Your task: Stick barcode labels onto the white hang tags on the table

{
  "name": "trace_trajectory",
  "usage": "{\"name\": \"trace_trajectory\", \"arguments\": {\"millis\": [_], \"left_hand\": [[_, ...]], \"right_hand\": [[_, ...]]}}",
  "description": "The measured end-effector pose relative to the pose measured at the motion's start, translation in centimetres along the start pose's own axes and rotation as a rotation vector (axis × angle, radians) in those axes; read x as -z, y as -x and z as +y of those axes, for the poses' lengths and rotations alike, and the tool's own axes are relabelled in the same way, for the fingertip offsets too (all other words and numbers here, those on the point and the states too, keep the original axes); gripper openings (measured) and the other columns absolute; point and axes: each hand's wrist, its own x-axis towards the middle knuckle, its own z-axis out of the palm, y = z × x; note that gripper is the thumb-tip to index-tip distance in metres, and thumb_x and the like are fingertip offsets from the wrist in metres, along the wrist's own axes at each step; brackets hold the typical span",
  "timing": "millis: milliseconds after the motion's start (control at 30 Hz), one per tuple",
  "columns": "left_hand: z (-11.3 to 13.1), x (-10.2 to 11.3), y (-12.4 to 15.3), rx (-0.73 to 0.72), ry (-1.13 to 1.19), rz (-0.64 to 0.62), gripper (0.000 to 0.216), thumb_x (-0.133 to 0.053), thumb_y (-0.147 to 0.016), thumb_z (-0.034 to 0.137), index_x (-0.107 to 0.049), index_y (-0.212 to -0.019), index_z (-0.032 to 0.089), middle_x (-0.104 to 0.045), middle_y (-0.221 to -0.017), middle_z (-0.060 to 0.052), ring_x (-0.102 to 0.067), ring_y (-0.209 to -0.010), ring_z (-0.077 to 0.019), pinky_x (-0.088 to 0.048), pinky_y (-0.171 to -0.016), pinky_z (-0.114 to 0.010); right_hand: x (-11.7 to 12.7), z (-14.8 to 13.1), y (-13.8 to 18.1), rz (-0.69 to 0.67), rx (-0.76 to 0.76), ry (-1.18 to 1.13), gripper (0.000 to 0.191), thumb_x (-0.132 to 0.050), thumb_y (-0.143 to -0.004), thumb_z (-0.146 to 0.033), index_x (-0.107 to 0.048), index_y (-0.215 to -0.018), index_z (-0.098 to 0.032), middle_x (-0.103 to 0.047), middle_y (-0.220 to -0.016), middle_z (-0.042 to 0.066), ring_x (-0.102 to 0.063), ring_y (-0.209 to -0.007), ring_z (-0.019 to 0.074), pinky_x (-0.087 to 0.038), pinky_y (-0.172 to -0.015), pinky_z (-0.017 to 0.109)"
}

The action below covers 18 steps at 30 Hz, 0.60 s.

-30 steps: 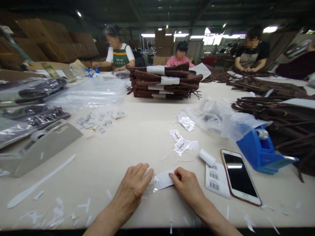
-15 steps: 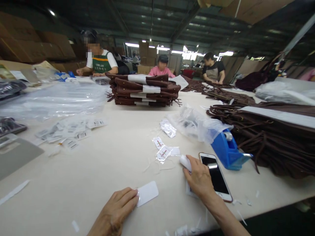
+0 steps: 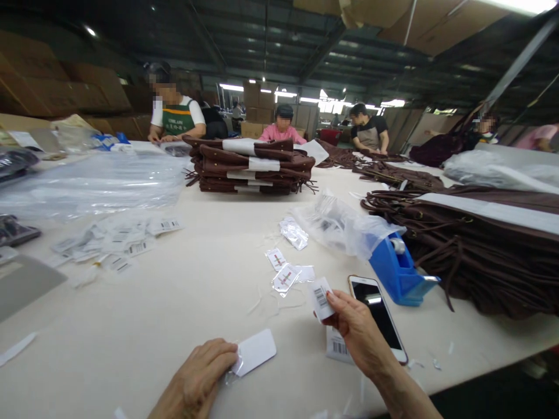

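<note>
My left hand (image 3: 196,372), fingers closed, grips the left end of a white card (image 3: 258,351) lying on the table. Some clear plastic shows by its fingertips. A small white barcode label (image 3: 320,298) is pinched between the thumb and fingers of my right hand (image 3: 360,326), raised a little with its printed side showing. Partly beneath that hand lies another barcode label (image 3: 335,343). Just beyond are a few white hang tags (image 3: 286,278) with a red print, some in shiny plastic, and thin loose strings.
Right of my hand are a phone (image 3: 379,317), a blue tape dispenser (image 3: 399,273) and a stack of brown bags (image 3: 493,250). More brown bags (image 3: 253,169) stand stacked ahead. Barcode labels (image 3: 116,238) and plastic bags (image 3: 96,180) lie left. Several people work across the table.
My right hand has turned and lifted the label, so its barcode now faces me; the label below shows too. My left hand stays on the card. The view has shifted slightly.
</note>
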Motion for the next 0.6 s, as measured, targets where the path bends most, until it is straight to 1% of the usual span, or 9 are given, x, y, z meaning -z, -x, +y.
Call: {"name": "trace_trajectory", "arguments": {"millis": [100,167,267,367,433,500,600], "left_hand": [[1.2,0.3,-0.3,0.137,-0.031,0.104,0.029,-0.047,-0.074,0.011,-0.056,-0.098,0.024,-0.060,-0.108,-0.006,-0.051,-0.106,-0.0188,-0.044,-0.088,-0.031],[2.3,0.5,-0.9,0.217,0.000,0.170,0.028,-0.049,-0.074,0.012,-0.055,-0.099,0.024,-0.056,-0.114,-0.007,-0.044,-0.112,-0.0222,-0.042,-0.091,-0.038],[4.1,1.1,-2.6,0.306,0.182,0.195,0.030,-0.053,-0.074,0.018,-0.053,-0.103,0.024,-0.055,-0.113,-0.008,-0.046,-0.109,-0.0212,-0.043,-0.089,-0.037],[5.6,1.8,-4.8,0.484,0.433,0.125,0.028,-0.056,-0.072,0.023,-0.054,-0.100,0.023,-0.055,-0.109,-0.008,-0.049,-0.105,-0.0205,-0.043,-0.088,-0.036],[6.1,1.9,-6.0,0.581,0.593,0.053,0.018,-0.058,-0.070,0.023,-0.057,-0.088,0.022,-0.056,-0.104,-0.007,-0.050,-0.100,-0.0203,-0.043,-0.085,-0.034],[6.3,1.7,-6.6,0.654,0.737,-0.003,0.004,-0.056,-0.070,0.023,-0.057,-0.073,0.019,-0.058,-0.095,-0.005,-0.053,-0.090,-0.0184,-0.043,-0.079,-0.030],[6.2,1.4,-6.8,0.744,0.938,-0.032,0.015,-0.054,-0.071,0.026,-0.052,-0.059,0.017,-0.058,-0.084,-0.004,-0.053,-0.078,-0.0156,-0.040,-0.071,-0.027]], "right_hand": [[-1.4,0.7,1.0,-0.089,-0.051,-0.015,0.029,-0.059,-0.072,-0.040,-0.065,-0.084,-0.014,-0.059,-0.070,0.003,-0.049,-0.062,0.0114,-0.037,-0.058,0.022],[-2.2,1.2,1.8,-0.139,-0.070,0.002,0.029,-0.058,-0.073,-0.039,-0.066,-0.086,-0.014,-0.059,-0.069,0.003,-0.047,-0.061,0.0108,-0.036,-0.058,0.022],[-3.4,1.7,2.7,-0.222,-0.083,0.023,0.028,-0.056,-0.076,-0.038,-0.065,-0.090,-0.015,-0.059,-0.070,0.003,-0.047,-0.063,0.0114,-0.036,-0.059,0.022],[-4.2,1.9,3.3,-0.309,-0.072,0.073,0.028,-0.056,-0.076,-0.037,-0.064,-0.094,-0.016,-0.060,-0.073,0.002,-0.049,-0.066,0.0127,-0.037,-0.062,0.024],[-4.5,2.0,3.5,-0.336,-0.062,0.114,0.029,-0.057,-0.075,-0.038,-0.064,-0.093,-0.017,-0.061,-0.074,0.002,-0.050,-0.068,0.0136,-0.038,-0.063,0.024],[-4.6,2.2,3.6,-0.344,-0.056,0.149,0.030,-0.056,-0.075,-0.039,-0.064,-0.093,-0.017,-0.061,-0.074,0.002,-0.050,-0.068,0.0141,-0.038,-0.063,0.025],[-4.2,2.3,3.6,-0.334,-0.021,0.213,0.030,-0.051,-0.078,-0.040,-0.063,-0.096,-0.018,-0.062,-0.078,0.003,-0.053,-0.073,0.0160,-0.040,-0.067,0.027]]}}
